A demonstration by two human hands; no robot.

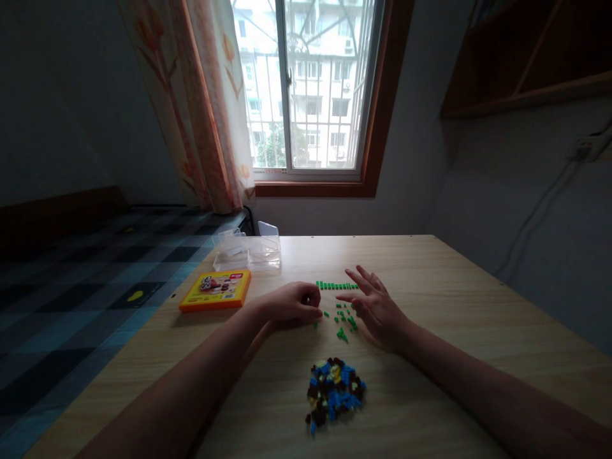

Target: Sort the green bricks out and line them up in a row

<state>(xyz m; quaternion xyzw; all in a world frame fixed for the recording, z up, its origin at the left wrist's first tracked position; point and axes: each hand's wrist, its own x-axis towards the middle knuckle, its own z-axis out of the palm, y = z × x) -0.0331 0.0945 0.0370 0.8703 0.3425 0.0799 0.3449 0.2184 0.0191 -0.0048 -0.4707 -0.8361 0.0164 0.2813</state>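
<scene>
My left hand (292, 301) rests on the wooden table (454, 299) with its fingers curled in, the tips pinched near small green bricks (345, 319) scattered between both hands. What the fingers hold, if anything, is too small to see. My right hand (373, 305) hovers just right of the green bricks, fingers stretched out and apart, holding nothing. A short row of joined green bricks (336, 285) lies just beyond the hands. Nearer to me sits a pile of blue, yellow and dark bricks (333, 390).
A yellow box (216, 289) lies at the table's left side, and a clear plastic box (247, 250) stands behind it. A bed with a checked cover (95, 274) is at the left. A window (310, 89), curtain and wall shelf are beyond.
</scene>
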